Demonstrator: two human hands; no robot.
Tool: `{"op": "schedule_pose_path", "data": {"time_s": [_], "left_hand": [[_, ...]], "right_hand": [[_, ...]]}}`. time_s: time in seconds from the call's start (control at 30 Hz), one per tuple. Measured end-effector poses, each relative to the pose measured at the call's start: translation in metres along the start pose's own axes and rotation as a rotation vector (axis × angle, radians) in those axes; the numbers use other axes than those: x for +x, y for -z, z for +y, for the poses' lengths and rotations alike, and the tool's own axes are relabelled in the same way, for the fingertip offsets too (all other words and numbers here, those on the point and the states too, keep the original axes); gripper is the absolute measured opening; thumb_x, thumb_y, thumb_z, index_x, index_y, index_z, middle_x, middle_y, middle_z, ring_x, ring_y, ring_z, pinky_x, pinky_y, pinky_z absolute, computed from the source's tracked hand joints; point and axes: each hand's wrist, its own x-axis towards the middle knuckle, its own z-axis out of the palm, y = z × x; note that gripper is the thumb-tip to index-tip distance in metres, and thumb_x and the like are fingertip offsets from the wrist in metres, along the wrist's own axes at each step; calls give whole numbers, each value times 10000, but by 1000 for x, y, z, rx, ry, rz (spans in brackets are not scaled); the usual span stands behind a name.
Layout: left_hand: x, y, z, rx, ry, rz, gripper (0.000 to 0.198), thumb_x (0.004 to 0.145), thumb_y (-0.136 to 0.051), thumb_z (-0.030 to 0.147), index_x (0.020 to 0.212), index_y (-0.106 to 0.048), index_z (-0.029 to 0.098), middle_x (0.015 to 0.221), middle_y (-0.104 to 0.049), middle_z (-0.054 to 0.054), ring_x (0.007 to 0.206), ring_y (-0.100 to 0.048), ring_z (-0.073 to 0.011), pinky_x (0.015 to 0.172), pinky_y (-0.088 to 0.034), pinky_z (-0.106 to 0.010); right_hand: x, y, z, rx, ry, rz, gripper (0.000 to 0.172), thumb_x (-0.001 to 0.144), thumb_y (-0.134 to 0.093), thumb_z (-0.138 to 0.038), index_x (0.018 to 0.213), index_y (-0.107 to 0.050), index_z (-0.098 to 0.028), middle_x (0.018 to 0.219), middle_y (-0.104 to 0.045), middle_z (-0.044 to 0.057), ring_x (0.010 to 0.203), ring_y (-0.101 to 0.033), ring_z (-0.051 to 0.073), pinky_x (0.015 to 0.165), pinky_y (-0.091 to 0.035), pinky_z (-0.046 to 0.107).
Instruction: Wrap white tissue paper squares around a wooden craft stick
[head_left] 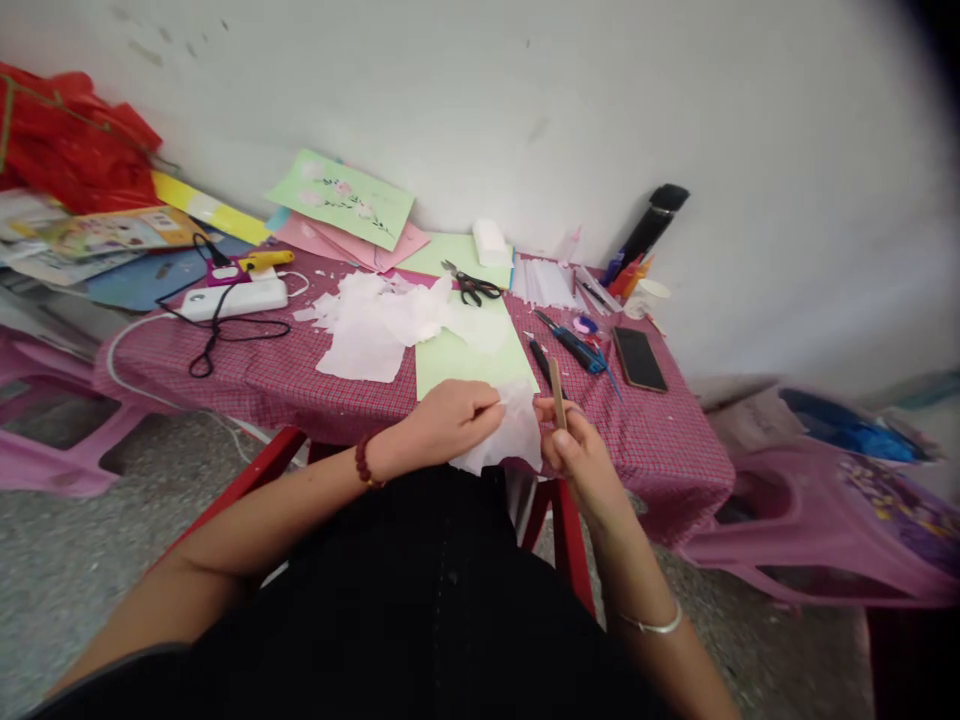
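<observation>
Close to the table's front edge, my left hand (461, 420) pinches a thin, crumpled piece of white tissue paper (517, 435) between thumb and fingers. On the other side of that paper, my right hand (585, 455) is closed around a narrow, flat wooden stick (556, 385), which points up. The fingertips of this hand lie at the paper's right edge; whether they touch it I cannot tell. Under and beyond the paper lies a light green sheet (439, 375). More torn white tissue paper (364, 345) is heaped to its left.
Black-handled scissors (474, 287) lie behind the green sheet. A blue-handled tool (577, 350) and a phone (640, 358) are at right, near several white sticks (544, 283). A power strip (236, 298) and glue gun (262, 262) are at left. Pink stools (780, 510) flank the table.
</observation>
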Motion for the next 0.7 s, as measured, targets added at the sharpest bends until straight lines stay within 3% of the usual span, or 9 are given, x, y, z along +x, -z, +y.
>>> {"op": "schedule_pose_path", "data": {"time_s": [0.17,0.27,0.4,0.47,0.5,0.53,0.6,0.7], "left_hand": [[-12,-21,2,125,-103,-28,281,905,-404,227,647,-486,153,653,-497,-8,622,-433,-115,596,-304,-248],[-25,-27,-6,95,-113,-17,269,914,-404,231,701,-543,144,720,-560,-42,709,-495,-139,657,-359,-256],[-45,-7,-22,-76,103,-30,203,846,-537,284,705,-578,145,686,-580,-18,642,-511,-119,610,-391,-233],[-44,16,-25,-126,213,91,128,827,-530,246,792,-598,144,739,-601,-23,657,-536,-124,605,-420,-237],[-40,28,-25,-112,192,144,139,800,-549,217,907,-606,149,854,-628,-41,747,-572,-143,664,-455,-255],[-33,39,-23,-93,113,146,280,767,-563,178,1045,-589,163,1020,-628,-64,883,-592,-170,747,-478,-281],[-14,55,-19,-53,-90,1,547,723,-594,136,1258,-505,204,1332,-509,-95,1224,-474,-238,986,-418,-369],[14,56,-14,-20,-295,-241,630,698,-607,97,1301,-483,229,1458,-381,-101,1376,-314,-268,1120,-276,-448]], "right_hand": [[13,-6,4,-62,-122,-39,283,718,-666,-412,858,-644,-167,758,-621,15,635,-536,141,549,-421,244],[16,-15,13,23,-230,3,241,699,-671,-380,787,-647,-157,676,-614,3,556,-503,125,512,-395,238],[15,-20,17,100,-195,93,217,712,-658,-373,778,-648,-166,675,-605,-1,544,-488,115,507,-387,231],[16,-19,13,25,-128,69,185,735,-636,-355,733,-643,-171,668,-587,-3,547,-475,112,502,-376,228],[17,-19,9,-33,-90,48,164,740,-627,-330,694,-634,-173,666,-576,-3,556,-472,113,504,-374,228],[18,-18,5,-96,-46,24,152,738,-618,-294,644,-616,-174,662,-563,-2,569,-471,114,511,-374,228],[19,-19,-5,-197,38,-29,167,726,-588,-215,564,-575,-176,661,-538,-1,594,-470,116,535,-380,232],[19,-20,-17,-245,90,-105,159,706,-543,-156,551,-569,-178,669,-520,-1,593,-453,111,530,-372,228]]}}
